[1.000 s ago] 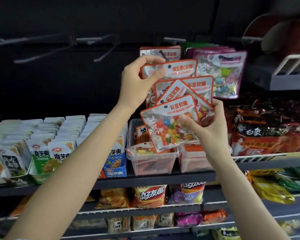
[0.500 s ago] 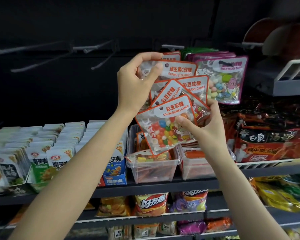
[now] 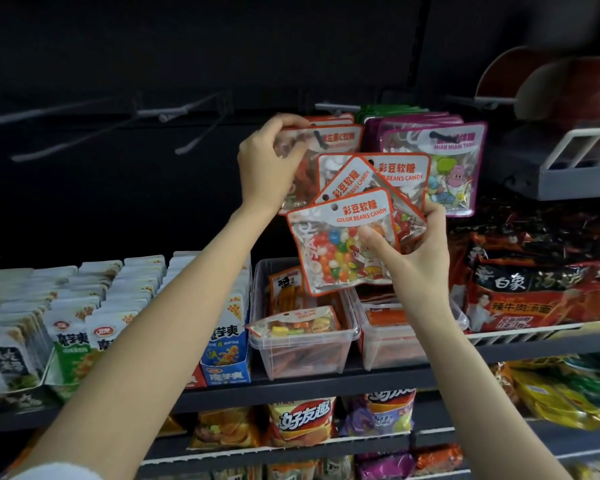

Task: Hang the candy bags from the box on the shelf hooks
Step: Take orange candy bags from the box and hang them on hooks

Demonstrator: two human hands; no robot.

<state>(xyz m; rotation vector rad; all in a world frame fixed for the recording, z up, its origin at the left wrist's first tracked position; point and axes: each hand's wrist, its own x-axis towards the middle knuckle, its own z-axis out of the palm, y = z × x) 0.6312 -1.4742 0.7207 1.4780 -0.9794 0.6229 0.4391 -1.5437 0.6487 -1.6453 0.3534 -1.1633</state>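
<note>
While the left hand (image 3: 271,161) pinches the top corner of an orange-trimmed candy bag (image 3: 323,140) on the hook (image 3: 336,107), its grip closed on the header, the aim seems to be steadying the punched hole on the prong so the bag settles against the ones hung behind it. Just below that hook, the right hand (image 3: 413,258) holds a fan of three color beans bags (image 3: 343,244), thumb pressed on the front one and fingers curled behind, probably keeping the next ones ready within reach. Each fanned bag has an orange border, a white header with a round hole, and a clear window showing mixed jelly beans. Right of the hook hang purple-edged bags (image 3: 440,161). Well below it, clear tubs (image 3: 302,341) sit on the shelf (image 3: 291,393).
</note>
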